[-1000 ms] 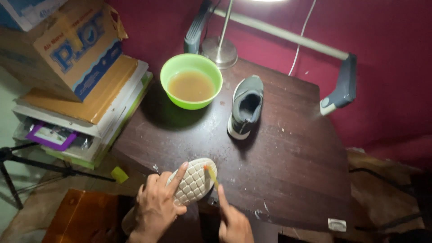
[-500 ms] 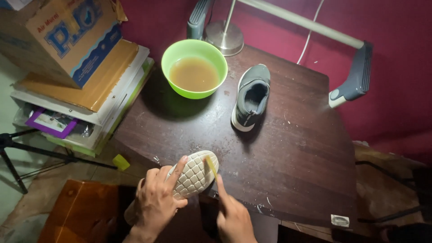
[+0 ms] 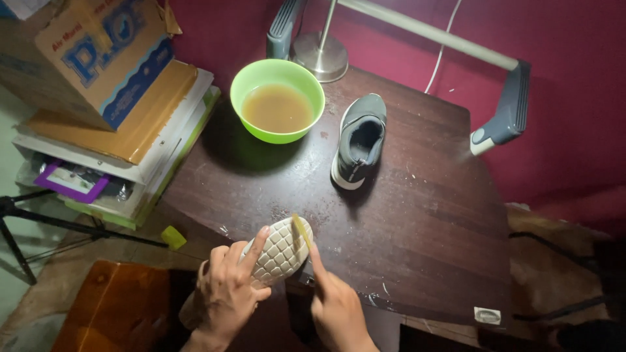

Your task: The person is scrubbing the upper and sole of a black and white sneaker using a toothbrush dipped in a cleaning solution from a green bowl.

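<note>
My left hand (image 3: 226, 293) grips a shoe (image 3: 279, 251) turned sole up, its pale grid-patterned sole facing me at the near edge of the dark wooden table (image 3: 424, 228). My right hand (image 3: 336, 306) holds a thin yellow brush (image 3: 300, 230) whose tip rests on the toe end of the sole. A second grey shoe (image 3: 358, 140) stands upright in the middle of the table. A green bowl (image 3: 277, 101) of murky brown water sits at the table's far left.
A lamp with a round metal base (image 3: 319, 55) and long arm (image 3: 430, 32) stands behind the bowl. Left of the table are stacked books and trays (image 3: 117, 163) under a cardboard box (image 3: 91, 52). A wooden stool (image 3: 111, 306) is lower left.
The view has shifted slightly, and the brush tip has moved along the sole's toe end. Both hands keep their hold on the shoe and the brush.
</note>
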